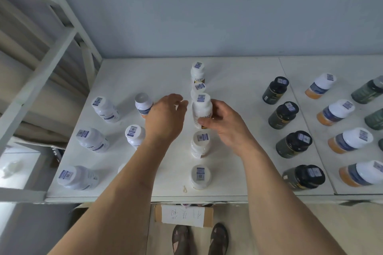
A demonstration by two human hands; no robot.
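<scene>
Head view, from the left: labelled white bottles point(105, 109) stand in columns, and a grey-capped bottle point(143, 105) sits just beside the left hand point(165, 116). That hand hovers loosely curled and holds nothing, close to the white bottle point(202, 109). This bottle is upright in the middle column, gripped round its body by the right hand point(226, 124). To seat it well, I judge it should go straight down between the rear bottle point(198, 87) and the front bottle point(200, 144), both near enough to be knocked. Dark bottles point(284, 115) and orange-based bottles point(335, 111) stand well apart on the table point(238, 72).
</scene>
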